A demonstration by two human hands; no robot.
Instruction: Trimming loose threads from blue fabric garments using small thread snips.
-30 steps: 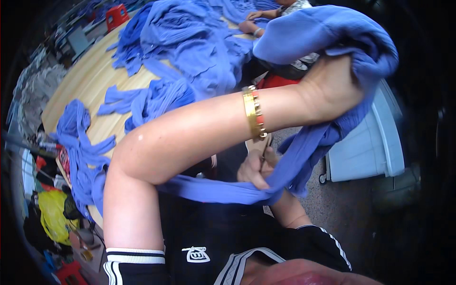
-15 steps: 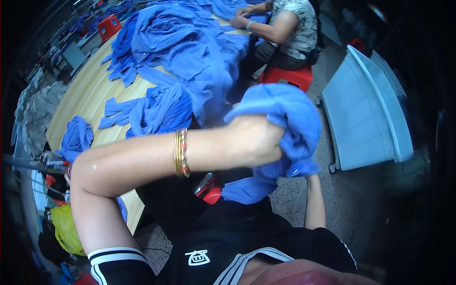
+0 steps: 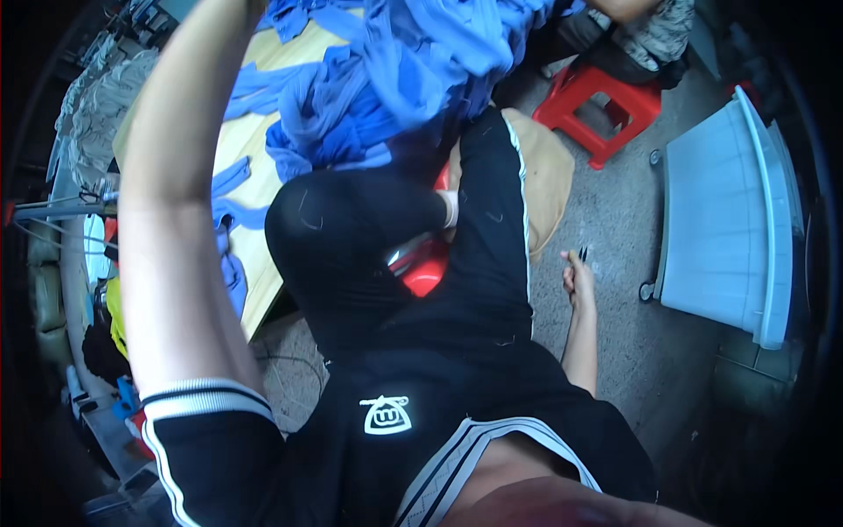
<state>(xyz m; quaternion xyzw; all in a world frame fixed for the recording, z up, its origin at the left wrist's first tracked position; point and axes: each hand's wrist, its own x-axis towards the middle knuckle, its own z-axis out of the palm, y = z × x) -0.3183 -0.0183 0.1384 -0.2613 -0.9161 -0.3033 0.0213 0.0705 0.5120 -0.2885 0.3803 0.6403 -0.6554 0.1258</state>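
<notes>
My left forearm reaches up along the left side over the table, and its hand is cut off by the top edge. Blue knit garments lie heaped close to that arm, some hanging over the table's near edge. Low on the right, away from the cloth, my right hand is closed around a small dark two-pronged tool, which looks like thread snips. Its tips point upward, above the floor.
Loose blue pieces lie on the pale wooden table. A red stool bears a seated co-worker at the upper right. A light blue wheeled bin stands at the right. Between my legs is a red object.
The blue garment bundle has left the space before my chest. My left arm has swung up toward the table, its hand passing out of view. My right hand now shows apart from the cloth.
</notes>
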